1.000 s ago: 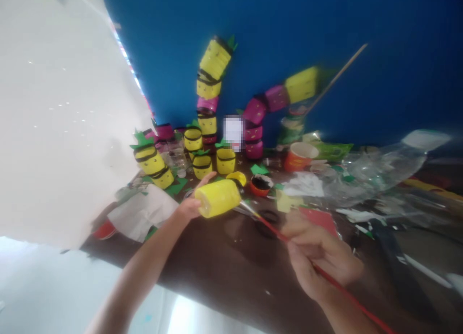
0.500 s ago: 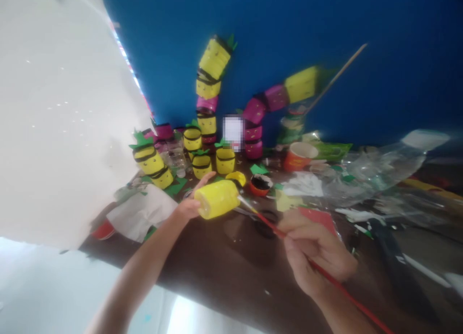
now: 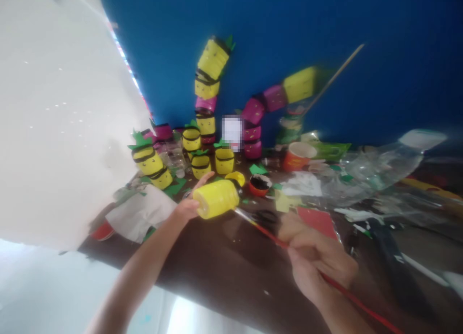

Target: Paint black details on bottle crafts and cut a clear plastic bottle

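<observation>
My left hand (image 3: 188, 204) is closed around a yellow-painted plastic cup (image 3: 215, 199), which looks like a cut bottle bottom. It lies tilted on its side, with its black rim facing right. In my right hand (image 3: 318, 257) is a long red paintbrush (image 3: 269, 235), pinched by its handle. The bristle end points at the cup's lower right edge; whether it touches is too blurred to tell. Just beyond the cup stands a small red pot of black paint (image 3: 260, 184), with a yellow round container (image 3: 237, 178) beside it.
Several yellow pineapple cups with green paper leaves (image 3: 201, 164) stand at the back. Stacked yellow and magenta cups (image 3: 253, 131) rise against the blue wall. Right of them are an orange paper cup (image 3: 299, 155), a clear bottle (image 3: 390, 165), scissors (image 3: 265, 218) and red paper (image 3: 318, 221).
The brush tip has shifted slightly down and left, from the cup's rim side to its lower edge. My left hand and the cup have hardly moved.
</observation>
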`<state>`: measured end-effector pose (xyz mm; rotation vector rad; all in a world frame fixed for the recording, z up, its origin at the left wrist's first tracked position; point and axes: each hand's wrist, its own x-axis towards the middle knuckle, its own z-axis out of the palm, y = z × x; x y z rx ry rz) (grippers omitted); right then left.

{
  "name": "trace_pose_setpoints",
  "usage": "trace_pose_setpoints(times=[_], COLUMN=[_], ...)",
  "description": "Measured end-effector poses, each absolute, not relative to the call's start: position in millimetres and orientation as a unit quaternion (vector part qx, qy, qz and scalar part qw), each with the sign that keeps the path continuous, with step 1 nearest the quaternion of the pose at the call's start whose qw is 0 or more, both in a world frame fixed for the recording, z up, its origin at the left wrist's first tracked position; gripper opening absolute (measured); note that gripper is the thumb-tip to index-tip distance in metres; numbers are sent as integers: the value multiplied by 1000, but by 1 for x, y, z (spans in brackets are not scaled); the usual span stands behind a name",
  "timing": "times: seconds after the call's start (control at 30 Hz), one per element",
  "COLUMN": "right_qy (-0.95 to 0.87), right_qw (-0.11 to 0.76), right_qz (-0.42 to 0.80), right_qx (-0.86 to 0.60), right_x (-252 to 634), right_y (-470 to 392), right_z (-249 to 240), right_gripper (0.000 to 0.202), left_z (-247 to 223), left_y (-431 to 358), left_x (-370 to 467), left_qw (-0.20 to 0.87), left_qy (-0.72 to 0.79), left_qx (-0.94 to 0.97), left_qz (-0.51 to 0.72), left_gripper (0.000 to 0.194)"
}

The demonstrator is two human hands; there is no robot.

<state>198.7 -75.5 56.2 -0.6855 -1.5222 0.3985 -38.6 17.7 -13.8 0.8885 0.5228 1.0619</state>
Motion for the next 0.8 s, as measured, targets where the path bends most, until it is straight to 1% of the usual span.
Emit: trace_pose_setpoints(times=[0.1,0.23,0.33,0.4,0.6,0.8], right_qy=[-660,-675,-652,-641,-661,-678], right_qw=[661,645,673,680,658,632], right_qz=[175,193,194,183,146,142], right_qx=[-312,-301,-291,-305,-330,-348], right_x=[197,201,206,205,194,197], right_y=[-75,-75,-75,-75,-73,-72], right_z=[57,53,45,44,57,60], right_gripper=[11,14,11,12,15,17], left_z=[-13,-14,-14,-14,-11,-10], left_y=[17,17,17,18,19,18], left_x=[-38,-39,-40,-40,-40,-39], left_qw=[735,733,733,732,728,737], left_qy=[238,238,237,236,235,237], left_qx=[404,403,400,402,417,409], left_qz=[489,494,496,498,491,482], left_gripper=[100,101,103,103,107,103])
